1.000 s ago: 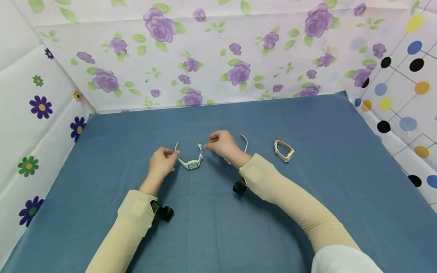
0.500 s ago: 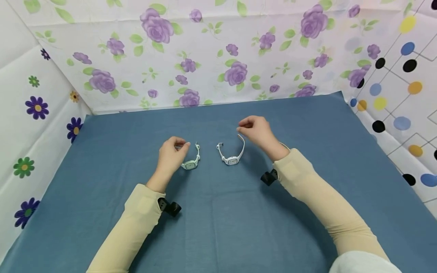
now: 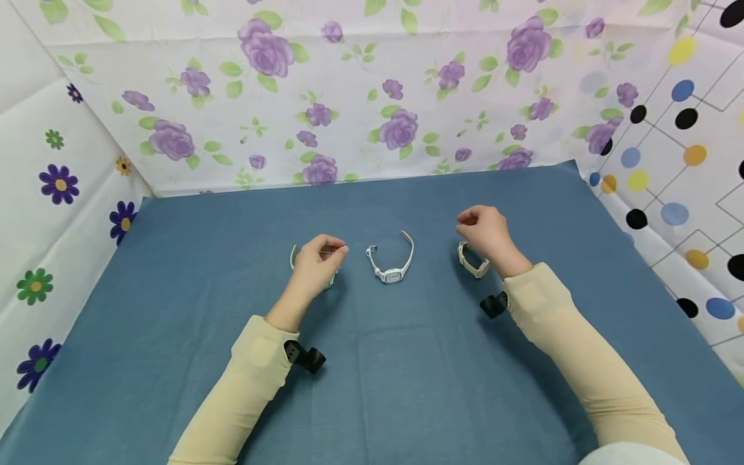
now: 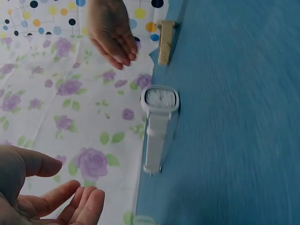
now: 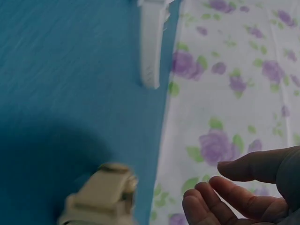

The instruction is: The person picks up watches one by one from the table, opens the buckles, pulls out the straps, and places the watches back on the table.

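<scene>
My left hand [image 3: 316,266] is over a pale green wristwatch [image 3: 293,257], hiding most of it. Its thumb and fingers [image 4: 70,194] are apart with nothing between them in the left wrist view. A white wristwatch [image 3: 393,276] lies unfastened in the middle, its strap ends curving away from me. On the right, my right hand [image 3: 488,236] is above a beige wristwatch [image 3: 473,261], whose strap forms a loop. In the right wrist view the thumb and loosely bent fingers [image 5: 211,201] hold nothing, and the beige watch is beside them, blurred.
A blue cloth [image 3: 360,387] covers the table. Behind it stands a white sheet with purple flowers [image 3: 349,97]. Patterned sheets also stand at the left [image 3: 58,258] and right [image 3: 697,194]. Both wrists carry small black cameras.
My right hand has moved right, past the white watch, to the beige one. The left hand has let go of the pale green watch's strap and shifted right over it.
</scene>
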### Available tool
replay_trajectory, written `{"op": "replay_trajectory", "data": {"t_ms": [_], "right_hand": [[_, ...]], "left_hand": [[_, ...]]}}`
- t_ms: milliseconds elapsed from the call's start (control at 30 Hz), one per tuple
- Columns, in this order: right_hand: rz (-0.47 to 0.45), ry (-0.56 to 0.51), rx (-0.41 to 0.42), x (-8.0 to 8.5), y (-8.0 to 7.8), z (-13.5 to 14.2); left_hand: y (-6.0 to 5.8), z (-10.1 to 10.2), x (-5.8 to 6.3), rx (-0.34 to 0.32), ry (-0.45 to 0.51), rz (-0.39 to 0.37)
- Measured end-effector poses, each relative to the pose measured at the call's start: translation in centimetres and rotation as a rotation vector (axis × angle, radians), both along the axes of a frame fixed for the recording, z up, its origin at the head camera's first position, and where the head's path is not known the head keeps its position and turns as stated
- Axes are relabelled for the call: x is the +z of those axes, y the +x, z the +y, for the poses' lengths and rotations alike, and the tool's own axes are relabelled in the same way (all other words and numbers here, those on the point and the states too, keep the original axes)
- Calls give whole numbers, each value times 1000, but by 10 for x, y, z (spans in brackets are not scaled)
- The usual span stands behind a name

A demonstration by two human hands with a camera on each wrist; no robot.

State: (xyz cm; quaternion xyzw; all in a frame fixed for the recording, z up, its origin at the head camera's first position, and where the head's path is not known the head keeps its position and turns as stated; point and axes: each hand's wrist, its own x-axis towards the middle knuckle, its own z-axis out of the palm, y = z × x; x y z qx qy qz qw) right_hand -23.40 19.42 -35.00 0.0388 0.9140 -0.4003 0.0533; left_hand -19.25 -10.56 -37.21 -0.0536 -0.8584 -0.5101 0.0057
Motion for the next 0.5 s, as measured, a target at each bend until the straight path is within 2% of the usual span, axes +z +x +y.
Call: {"op": "replay_trajectory", "data": {"t_ms": [100,367,500], "right_hand": [[-38,22,-10,-7,-1,7],[-141,86,-27,-26,-7,19],[-159,106,-25,-33,-9,24]], "left_hand": [[1,6,0,-22,23,-23],[0,9,-6,-28,72,-37],[0,10,-7,-31,122,-61]]}}
